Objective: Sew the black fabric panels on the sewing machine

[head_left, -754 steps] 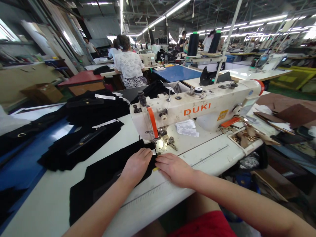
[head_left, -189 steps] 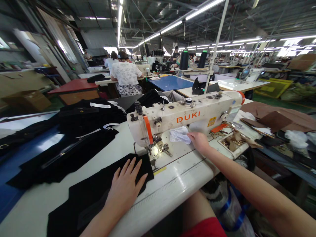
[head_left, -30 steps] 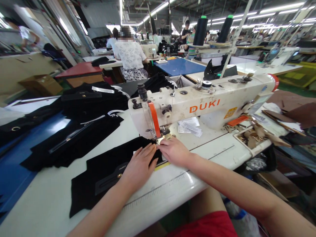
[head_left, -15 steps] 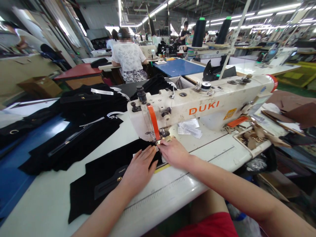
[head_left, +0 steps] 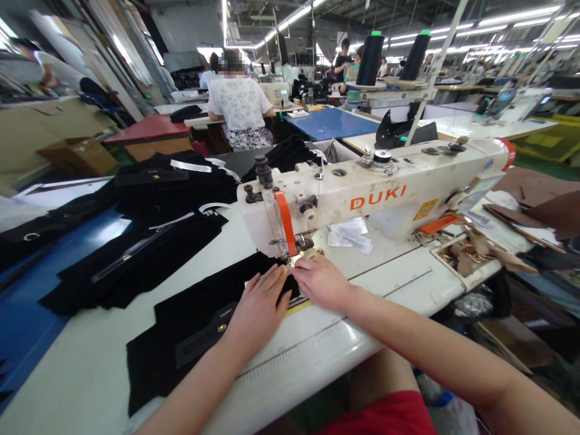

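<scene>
Under the needle end of a white sewing machine (head_left: 335, 202) lies a black fabric piece (head_left: 181, 311). It carries a dark strip with a gold-coloured fitting (head_left: 222, 328). My left hand (head_left: 260, 308) rests flat on this fabric, fingers stretched towards the presser foot. A small white edge shows beside its forefinger. Right by the needle, my right hand (head_left: 322, 283) has its fingers pressed together at the fabric's edge; what they pinch is hidden. Both hands' fingertips nearly meet in front of the orange guard (head_left: 285, 223).
Black pieces with white strips (head_left: 149, 248) are heaped on the left. Clear plastic strips (head_left: 351, 234) lie behind my right hand. A tray of small parts (head_left: 466, 254) is set into the table at right. A person in a white top (head_left: 240, 103) sits ahead.
The view has shifted slightly, moving the scene a little to the right. Near the needle, the fabric and both hands look almost unchanged; the white bit at my left fingertips shows less.
</scene>
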{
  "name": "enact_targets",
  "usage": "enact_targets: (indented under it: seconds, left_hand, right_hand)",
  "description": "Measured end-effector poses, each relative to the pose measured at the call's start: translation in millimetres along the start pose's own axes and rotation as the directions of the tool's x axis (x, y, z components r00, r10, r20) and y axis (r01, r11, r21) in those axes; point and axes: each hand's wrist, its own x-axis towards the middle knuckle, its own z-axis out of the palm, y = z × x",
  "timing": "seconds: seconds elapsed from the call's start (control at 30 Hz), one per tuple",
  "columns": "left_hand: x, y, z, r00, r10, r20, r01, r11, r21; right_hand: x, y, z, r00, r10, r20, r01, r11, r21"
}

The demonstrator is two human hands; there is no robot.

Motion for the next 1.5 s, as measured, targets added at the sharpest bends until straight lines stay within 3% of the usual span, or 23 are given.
enact_targets:
  seconds: [0.2, 0.57, 1.1, 1.5]
  left_hand:
    - [8.6, -1.5, -1.5, 1.000, -0.022, 0.016, 0.023, 0.999, -0.022]
    - [0.9, -8.6, 1.8, 0.999, 0.039, 0.023, -0.038, 0.999, -0.035]
    - [1.3, -6.2, 0.1, 1.000, 0.031, 0.006, -0.030, 0.997, -0.071]
    - [18.0, -11.7, -1.6, 1.000, 0.007, -0.007, -0.007, 1.000, -0.025]
  right_hand:
    - [2.7, 0.7, 0.5, 1.000, 0.011, -0.029, -0.011, 1.000, -0.009]
    - [-0.6, -0.4, -0.4, 1.000, 0.013, 0.011, -0.013, 1.000, 0.004]
    - [-2.8, 0.1, 0.0, 1.000, 0.006, 0.015, -0.006, 1.000, -0.002]
    - [0.6, 1.9, -4.3, 0.998, 0.051, 0.035, -0.052, 0.998, 0.025]
